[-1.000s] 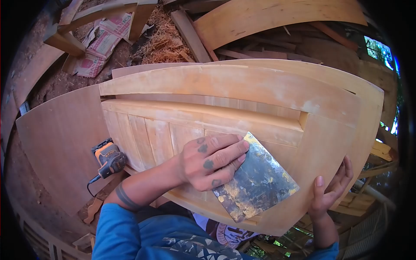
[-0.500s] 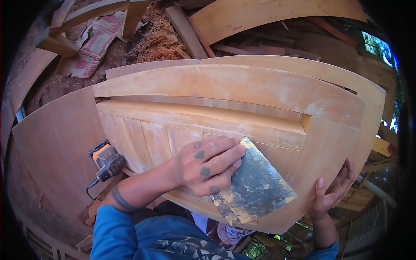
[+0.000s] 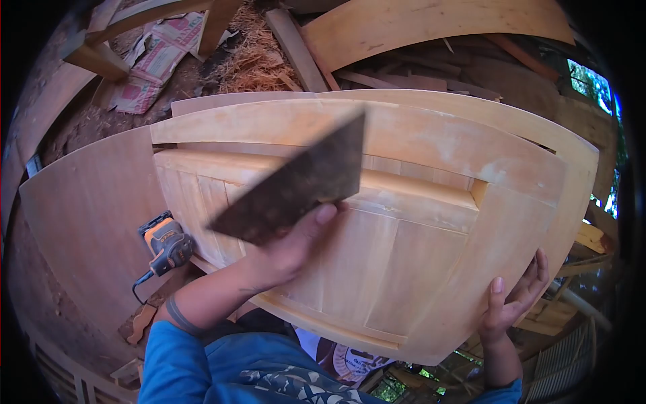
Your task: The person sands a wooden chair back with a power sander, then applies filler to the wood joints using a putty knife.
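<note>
My left hand (image 3: 293, 249) is closed around a flat metal scraper (image 3: 306, 176), a dark, thin plate held up and tilted over the wooden panel (image 3: 350, 269). The thumb lies on the plate's lower edge; the other fingers are mostly hidden behind it. The plate looks slightly blurred. Pale filler patches mark the panel's curved top rail and the ledge below it. At the panel's right edge, my right hand (image 3: 517, 296) rests with fingers spread along the rim and its thumb on the near face.
An orange and black power sander (image 3: 167, 242) sits on a brown board (image 3: 94, 222) to the left, its cord trailing down. Beyond the panel lie wood shavings (image 3: 259, 60), a torn printed sack (image 3: 158, 60) and a curved plank (image 3: 431, 30).
My left hand has turned over and lifted the scraper up and leftward, so its dark other face shows instead of the yellow-smeared one. The right hand keeps its place on the edge.
</note>
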Action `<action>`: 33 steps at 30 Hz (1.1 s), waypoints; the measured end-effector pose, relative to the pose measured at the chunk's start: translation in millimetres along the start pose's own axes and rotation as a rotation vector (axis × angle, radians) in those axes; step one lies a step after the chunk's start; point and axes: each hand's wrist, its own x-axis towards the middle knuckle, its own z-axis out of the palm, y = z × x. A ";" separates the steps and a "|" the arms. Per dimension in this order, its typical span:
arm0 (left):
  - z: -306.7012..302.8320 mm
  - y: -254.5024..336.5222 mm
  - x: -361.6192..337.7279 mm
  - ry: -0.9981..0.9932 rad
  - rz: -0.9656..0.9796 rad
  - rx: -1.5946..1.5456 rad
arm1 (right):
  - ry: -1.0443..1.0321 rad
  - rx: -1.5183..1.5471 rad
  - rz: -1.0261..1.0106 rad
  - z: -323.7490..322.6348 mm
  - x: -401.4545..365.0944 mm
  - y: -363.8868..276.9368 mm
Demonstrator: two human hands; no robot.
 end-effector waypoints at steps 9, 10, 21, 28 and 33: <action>-38.4 3.0 -2.6 0.183 -0.276 -0.307 | 0.011 0.001 0.042 -3.2 -3.6 3.9; -39.9 2.5 -2.4 0.180 -0.265 -0.274 | 0.007 0.001 0.039 -3.0 -3.5 3.4; -63.4 -6.9 1.5 0.187 -0.178 -0.311 | 0.032 -0.045 0.090 -1.2 -3.7 -0.5; -66.0 -7.6 1.8 0.160 -0.178 -0.306 | 0.039 -0.060 0.097 0.2 -2.5 -2.7; -64.7 -8.3 0.0 0.150 -0.217 -0.209 | 0.028 -0.074 0.081 -0.4 -2.3 -2.3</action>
